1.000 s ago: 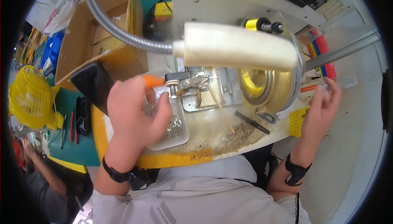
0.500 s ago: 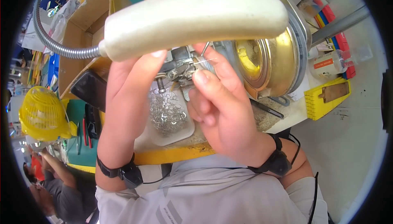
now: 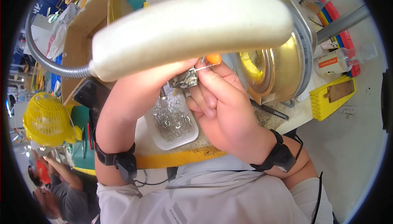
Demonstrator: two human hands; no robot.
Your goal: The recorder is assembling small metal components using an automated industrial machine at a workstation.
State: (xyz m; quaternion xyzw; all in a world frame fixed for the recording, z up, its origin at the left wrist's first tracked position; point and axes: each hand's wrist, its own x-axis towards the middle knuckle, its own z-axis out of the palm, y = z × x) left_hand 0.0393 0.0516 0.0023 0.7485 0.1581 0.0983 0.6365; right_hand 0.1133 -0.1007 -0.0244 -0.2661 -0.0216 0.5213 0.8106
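Observation:
My right hand (image 3: 223,105) pinches a thin metal wire piece (image 3: 202,67) between thumb and fingers, holding it against a small metal fixture (image 3: 186,80) with an orange knob (image 3: 213,58). My left hand (image 3: 143,89) reaches up to the same fixture; its fingers are hidden behind a white lamp head (image 3: 188,29) on a grey flexible neck, so what they hold cannot be seen. Below both hands lies a white tray (image 3: 177,142) with several small metal wire parts.
A round brass-coloured machine drum (image 3: 270,66) stands right of the fixture. A yellow notched block (image 3: 331,97) and a plastic bottle (image 3: 339,60) lie at the right. A cardboard box (image 3: 88,27) and a yellow fan (image 3: 47,119) are at the left; another person (image 3: 53,183) sits lower left.
My right hand came in from the far right to the fixture with a wire piece. My head moved closer, so the lamp head now fills the upper view.

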